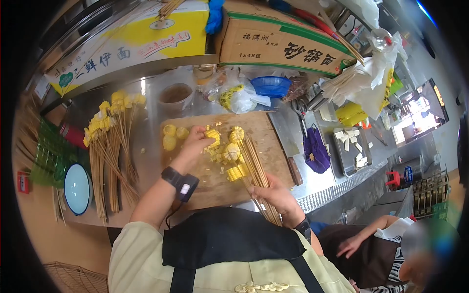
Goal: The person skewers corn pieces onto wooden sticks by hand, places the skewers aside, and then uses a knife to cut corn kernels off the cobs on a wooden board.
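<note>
1. Pinching a corn piece in its fingertips, the left hand has it just over the cutting board; the step in hand looks like handling one piece while the sticks are kept at hand.
2. The right hand, apart from the left, is closed around a bundle of sticks pointing forward.
3. Between and just ahead of the hands lie loose corn chunks; whether the nearest is on a stick, I cannot tell.
4. Judging by this hold, the next move calls for a firm left pinch and separate control of a single stick.
5. Left of the left hand, skewered corn rests on the desk; a knife lies just beyond the right hand.
</note>
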`<action>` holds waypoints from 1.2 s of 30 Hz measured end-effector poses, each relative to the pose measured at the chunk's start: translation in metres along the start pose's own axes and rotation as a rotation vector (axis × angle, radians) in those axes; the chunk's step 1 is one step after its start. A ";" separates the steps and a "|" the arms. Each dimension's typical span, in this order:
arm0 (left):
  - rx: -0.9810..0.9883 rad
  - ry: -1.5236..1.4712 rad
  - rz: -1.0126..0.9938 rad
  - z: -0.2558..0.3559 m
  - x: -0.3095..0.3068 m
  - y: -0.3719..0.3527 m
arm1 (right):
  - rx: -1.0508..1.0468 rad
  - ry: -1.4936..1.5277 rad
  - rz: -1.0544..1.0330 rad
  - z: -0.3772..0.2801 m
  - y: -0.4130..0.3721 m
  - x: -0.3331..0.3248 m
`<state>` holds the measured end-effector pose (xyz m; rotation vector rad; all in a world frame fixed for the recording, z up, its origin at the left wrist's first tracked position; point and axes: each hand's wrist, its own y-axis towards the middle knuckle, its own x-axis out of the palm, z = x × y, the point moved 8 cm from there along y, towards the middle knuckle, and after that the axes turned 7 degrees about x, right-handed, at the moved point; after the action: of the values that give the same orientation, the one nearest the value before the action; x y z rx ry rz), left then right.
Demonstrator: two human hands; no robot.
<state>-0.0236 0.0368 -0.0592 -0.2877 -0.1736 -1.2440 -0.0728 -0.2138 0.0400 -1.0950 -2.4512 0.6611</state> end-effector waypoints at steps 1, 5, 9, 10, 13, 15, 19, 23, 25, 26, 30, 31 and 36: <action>-0.063 -0.006 0.016 0.010 -0.004 -0.013 | -0.005 -0.022 -0.017 -0.003 -0.001 0.003; -0.141 -0.416 -0.050 0.034 -0.002 -0.057 | -0.023 -0.057 -0.060 -0.006 -0.002 0.014; -0.149 -0.549 -0.150 0.041 0.006 -0.079 | -0.008 -0.131 -0.084 0.004 0.001 0.017; -0.152 -0.545 -0.172 0.041 0.009 -0.082 | -0.003 -0.133 -0.085 0.001 -0.002 0.020; -0.156 -0.530 -0.056 0.034 0.009 -0.087 | 0.002 -0.138 -0.094 -0.004 -0.008 0.028; -0.165 -0.504 -0.065 0.035 0.013 -0.090 | -0.001 -0.133 -0.092 -0.006 -0.012 0.032; -0.169 -0.479 -0.063 0.044 0.021 -0.096 | 0.003 -0.123 -0.102 -0.003 -0.013 0.033; -0.166 -0.446 -0.081 0.047 0.023 -0.099 | 0.017 -0.138 -0.113 0.001 -0.012 0.035; -0.160 -0.424 -0.100 0.044 0.021 -0.099 | 0.020 -0.139 -0.105 -0.001 -0.013 0.037; -0.162 -0.413 -0.093 0.044 0.021 -0.099 | 0.022 -0.141 -0.102 -0.002 -0.013 0.039; -0.173 -0.363 -0.063 0.045 0.018 -0.101 | 0.027 -0.140 -0.114 0.000 -0.011 0.041; -0.178 -0.350 -0.057 0.045 0.018 -0.101 | 0.032 -0.145 -0.118 0.000 -0.011 0.041; -0.082 -0.212 -0.004 0.064 0.018 -0.107 | 0.019 -0.163 -0.120 -0.001 -0.011 0.042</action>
<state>-0.1177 0.0093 0.0200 -0.4905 -0.3058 -1.2256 -0.1052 -0.1884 0.0528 -0.9110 -2.6176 0.7609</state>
